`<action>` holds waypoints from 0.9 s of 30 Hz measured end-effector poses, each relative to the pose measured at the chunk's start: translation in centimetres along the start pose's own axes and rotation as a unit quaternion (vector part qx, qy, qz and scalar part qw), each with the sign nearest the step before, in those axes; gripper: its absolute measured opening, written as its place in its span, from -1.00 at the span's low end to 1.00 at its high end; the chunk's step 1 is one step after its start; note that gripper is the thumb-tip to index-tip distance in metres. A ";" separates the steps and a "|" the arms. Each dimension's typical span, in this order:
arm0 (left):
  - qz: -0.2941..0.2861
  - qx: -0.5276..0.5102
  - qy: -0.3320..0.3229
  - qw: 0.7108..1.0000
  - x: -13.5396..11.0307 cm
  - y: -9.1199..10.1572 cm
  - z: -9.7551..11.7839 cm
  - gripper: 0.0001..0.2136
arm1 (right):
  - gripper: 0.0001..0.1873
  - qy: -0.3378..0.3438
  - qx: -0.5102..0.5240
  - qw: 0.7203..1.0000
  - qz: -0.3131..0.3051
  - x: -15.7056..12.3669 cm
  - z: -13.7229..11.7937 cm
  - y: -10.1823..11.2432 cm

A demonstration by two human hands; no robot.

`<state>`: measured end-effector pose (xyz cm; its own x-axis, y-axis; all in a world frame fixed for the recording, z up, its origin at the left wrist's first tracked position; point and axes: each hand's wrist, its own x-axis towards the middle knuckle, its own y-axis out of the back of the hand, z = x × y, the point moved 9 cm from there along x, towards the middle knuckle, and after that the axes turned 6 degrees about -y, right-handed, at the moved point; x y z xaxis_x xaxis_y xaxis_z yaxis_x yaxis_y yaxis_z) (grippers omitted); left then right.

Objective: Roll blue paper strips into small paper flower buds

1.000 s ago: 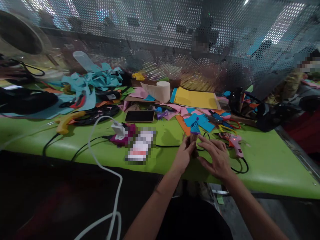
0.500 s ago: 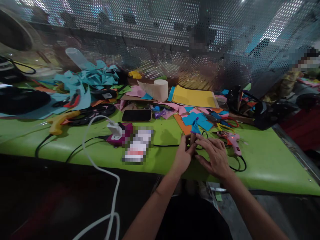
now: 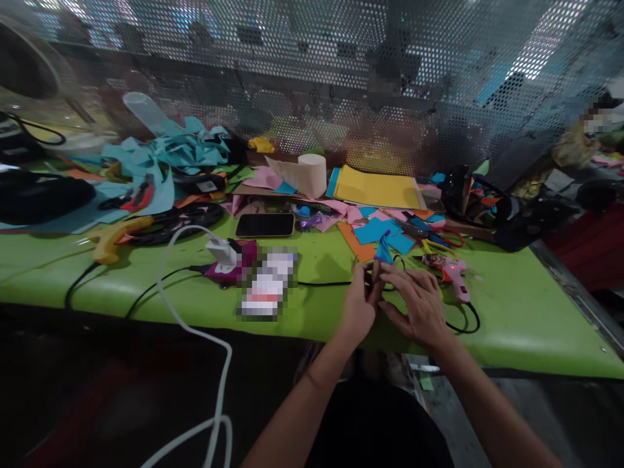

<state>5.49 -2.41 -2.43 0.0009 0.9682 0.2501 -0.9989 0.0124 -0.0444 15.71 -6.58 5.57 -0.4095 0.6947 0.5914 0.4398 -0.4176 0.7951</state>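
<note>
My left hand [image 3: 359, 301] is closed round a small brown tube-like piece [image 3: 376, 270] above the green tabletop. A blue twisted paper top [image 3: 383, 248] with a purple tip rises out of it, leaning slightly right. Bent over from the other side, my right hand [image 3: 414, 300] has its fingertips against the same piece, with the thumb lower down near my left palm. The piece's lower part is hidden by my fingers. Just right of my right hand lies a pink glue gun [image 3: 451, 272] with a red light on.
Blue paper pieces [image 3: 377, 231] and yellow sheets [image 3: 380, 188] lie beyond my hands, beside a cream paper roll [image 3: 314, 175]. Leftward are a dark phone [image 3: 266, 225], a purple power strip [image 3: 234, 268] with a white cable, a blurred-out phone-like object [image 3: 269, 286] and a yellow glue gun [image 3: 119, 242].
The piece with the blue top has tilted a little to the right between my fingers. Both hands stay in nearly the same place; the view has shifted slightly.
</note>
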 end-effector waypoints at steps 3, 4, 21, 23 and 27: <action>0.005 0.010 -0.020 1.000 -0.1 0.0 0.2 -0.70 | -0.60 -0.001 0.004 1.000 0.007 0.0 -0.1 0.2; 0.006 0.015 -0.026 1.000 -0.1 0.0 0.4 -0.70 | -0.60 -0.001 0.004 1.000 0.009 0.0 -0.1 0.3; 0.005 0.106 -0.021 0.994 -0.2 -0.4 1.0 -0.72 | -0.60 -0.005 -0.024 1.000 0.012 0.2 -0.3 0.3; 0.007 0.127 -0.008 0.992 -0.3 -0.3 1.3 -0.71 | -0.61 -0.007 -0.026 1.000 0.002 0.1 -0.2 0.0; 0.000 0.147 -0.010 0.989 -0.5 -0.3 1.7 -0.63 | -0.60 -0.017 -0.034 0.999 -0.007 -0.1 0.1 -0.4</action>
<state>5.67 -3.31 -0.86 0.0022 0.9633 0.2684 -0.9692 -0.0640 0.2377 15.65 -6.39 5.22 -0.3877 0.7190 0.5768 0.3786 -0.4463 0.8109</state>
